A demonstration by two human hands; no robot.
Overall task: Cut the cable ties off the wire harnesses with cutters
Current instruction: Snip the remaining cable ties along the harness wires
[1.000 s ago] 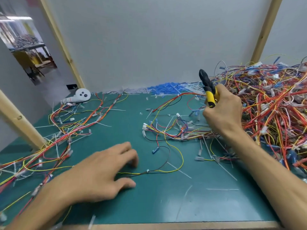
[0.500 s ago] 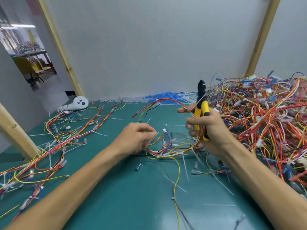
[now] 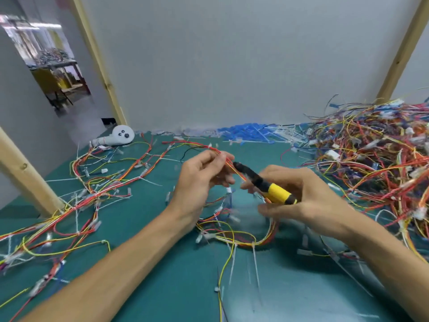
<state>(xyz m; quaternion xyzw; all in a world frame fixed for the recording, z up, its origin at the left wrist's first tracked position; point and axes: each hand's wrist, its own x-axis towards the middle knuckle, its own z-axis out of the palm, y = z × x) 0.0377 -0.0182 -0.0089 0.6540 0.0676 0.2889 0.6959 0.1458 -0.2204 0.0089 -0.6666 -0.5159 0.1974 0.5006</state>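
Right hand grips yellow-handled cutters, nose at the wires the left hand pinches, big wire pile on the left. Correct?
No: head view shows the big wire pile on the right, not left. Rest holds: right hand grips the yellow-handled cutters, nose at the wires the left hand pinches.

A white device with dark buttons (image 3: pixel 120 135) lies at the far left of my green counter (image 3: pixel 176 298), beside a wooden post (image 3: pixel 99 63); a grey wall (image 3: pixel 232 66) stands behind.
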